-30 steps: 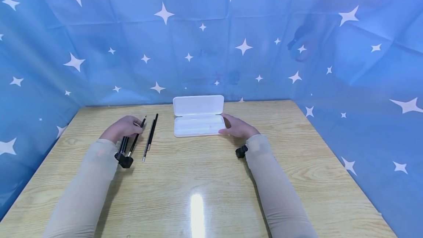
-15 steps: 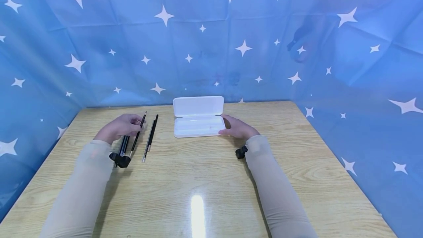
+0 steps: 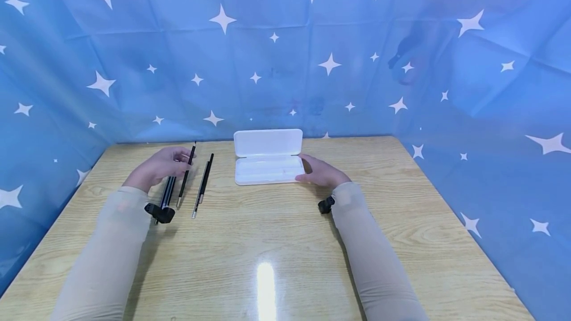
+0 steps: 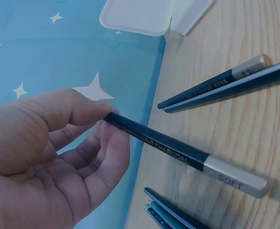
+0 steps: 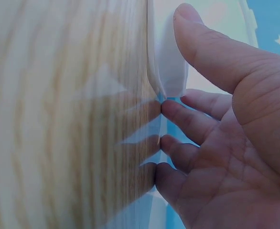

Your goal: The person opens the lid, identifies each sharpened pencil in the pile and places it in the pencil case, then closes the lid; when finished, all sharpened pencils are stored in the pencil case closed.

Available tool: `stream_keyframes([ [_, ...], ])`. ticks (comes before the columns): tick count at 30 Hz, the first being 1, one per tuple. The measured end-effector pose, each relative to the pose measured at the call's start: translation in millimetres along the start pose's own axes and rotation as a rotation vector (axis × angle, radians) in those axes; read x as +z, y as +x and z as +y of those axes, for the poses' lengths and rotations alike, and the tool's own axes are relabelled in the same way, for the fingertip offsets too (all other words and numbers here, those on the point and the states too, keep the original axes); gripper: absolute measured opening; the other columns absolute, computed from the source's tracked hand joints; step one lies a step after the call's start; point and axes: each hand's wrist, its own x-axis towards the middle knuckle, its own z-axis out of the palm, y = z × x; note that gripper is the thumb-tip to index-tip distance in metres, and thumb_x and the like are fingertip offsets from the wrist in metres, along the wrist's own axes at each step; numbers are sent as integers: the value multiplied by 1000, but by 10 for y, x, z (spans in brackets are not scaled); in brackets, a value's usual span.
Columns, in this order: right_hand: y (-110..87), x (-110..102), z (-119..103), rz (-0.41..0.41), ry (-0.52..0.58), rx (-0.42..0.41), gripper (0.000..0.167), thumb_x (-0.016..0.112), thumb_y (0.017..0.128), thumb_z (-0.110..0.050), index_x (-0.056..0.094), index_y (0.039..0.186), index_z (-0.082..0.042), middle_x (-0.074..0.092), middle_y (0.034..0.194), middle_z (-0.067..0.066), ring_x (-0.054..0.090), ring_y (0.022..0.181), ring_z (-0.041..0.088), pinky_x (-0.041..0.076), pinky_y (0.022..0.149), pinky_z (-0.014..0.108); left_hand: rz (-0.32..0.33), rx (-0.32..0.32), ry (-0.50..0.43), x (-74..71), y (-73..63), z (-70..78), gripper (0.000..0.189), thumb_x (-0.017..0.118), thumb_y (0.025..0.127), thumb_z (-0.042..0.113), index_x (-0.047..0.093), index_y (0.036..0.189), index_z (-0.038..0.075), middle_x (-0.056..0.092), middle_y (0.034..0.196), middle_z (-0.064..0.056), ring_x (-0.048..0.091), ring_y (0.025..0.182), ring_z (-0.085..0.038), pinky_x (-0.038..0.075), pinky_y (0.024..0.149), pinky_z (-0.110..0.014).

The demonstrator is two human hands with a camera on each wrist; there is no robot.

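Note:
My left hand [image 3: 161, 166] pinches a dark charcoal pencil [image 4: 154, 141] between thumb and fingers near its upper end. Its silver end, marked SOFT, points down toward the table, and the pencil tilts above the wood. Two more pencils [image 3: 204, 180] lie side by side just to the right. Several dark pencils [image 3: 167, 191] lie under my left wrist, partly hidden by it. A white pencil case [image 3: 250, 181] stands with its lid up at the back middle. My right hand [image 3: 323, 171] holds the case's right end, thumb at the front corner and fingers behind; in the right wrist view some fingertips touch the table.
The wooden table [image 3: 285, 241] reaches back to a blue cloth [image 3: 285, 78] with white stars. Close behind the case's lid hangs that cloth. A small black camera [image 3: 159, 213] is strapped to my left wrist, another camera [image 3: 326, 205] to the right.
My left hand has lifted the charcoal pencil off the table and shifted slightly back and left, the pencil becoming steeper. My right hand and the pencil case have stayed put.

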Motion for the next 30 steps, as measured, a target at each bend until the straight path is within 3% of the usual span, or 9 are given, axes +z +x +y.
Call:
stream_keyframes([
  [10,6,-19,-5,5,-5,-8,84,66,99,-39,16,164,-20,16,169,9,14,154,32,20,122,57,50,30,-76,-25,48,23,50,54,102,2,39,149,-7,44,135,-26,49,123,-38,49,104,-47],
  [18,26,-21,21,7,-2,-12,86,68,98,-42,17,164,-21,16,169,8,14,155,31,20,122,56,119,88,-75,-20,46,30,46,57,102,5,44,146,-3,47,132,-23,53,110,-24,55,91,-30],
  [24,25,-9,38,4,7,-11,87,68,98,-42,16,164,-21,14,169,7,12,155,31,18,122,56,193,147,-92,7,58,30,46,57,102,6,47,146,1,51,129,-16,51,110,-18,53,89,-22],
  [30,34,-1,39,1,16,-1,87,67,98,-41,15,164,-21,14,169,7,12,155,31,19,122,56,250,186,-108,56,73,59,41,60,102,9,52,142,3,55,122,-11,53,107,-17,51,88,-23],
])
